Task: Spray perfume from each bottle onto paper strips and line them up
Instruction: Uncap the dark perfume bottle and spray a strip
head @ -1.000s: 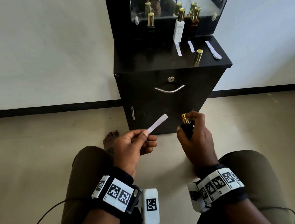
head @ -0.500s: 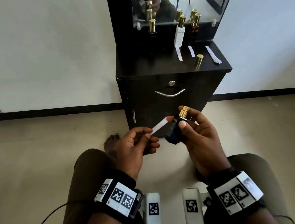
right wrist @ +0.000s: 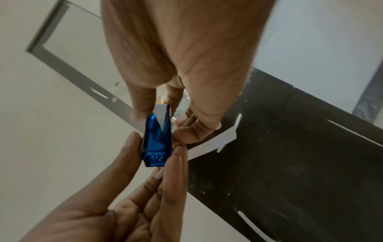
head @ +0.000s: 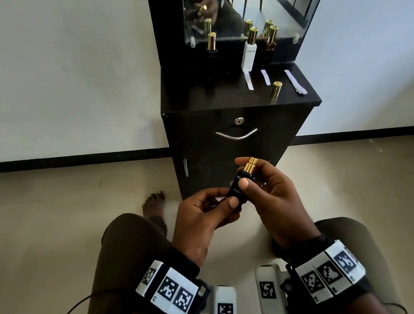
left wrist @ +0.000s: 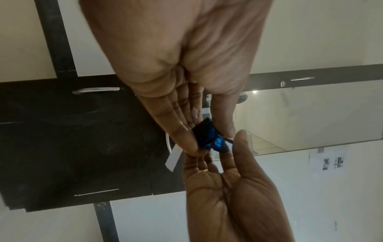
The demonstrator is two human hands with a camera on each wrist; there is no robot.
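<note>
Holding: I have the blue bottle (head: 238, 187) between both hands, above my lap, in front of the black cabinet (head: 229, 140).
Right hand (head: 276, 198): fingers curled round the bottle's upper part, gold sprayer on top.
Left hand (head: 203, 216): thumb and fingers pinch the bottle's base, with the paper strip (right wrist: 211, 144) caught under the fingers.
Cabinet top: white bottle (head: 248, 54), loose gold cap (head: 275, 90), three strips lying alongside.

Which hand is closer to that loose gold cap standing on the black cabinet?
The right hand. It holds the blue bottle almost straight below the gold cap, in front of the cabinet. The left hand sits lower and further left, touching the bottle's base.
</note>
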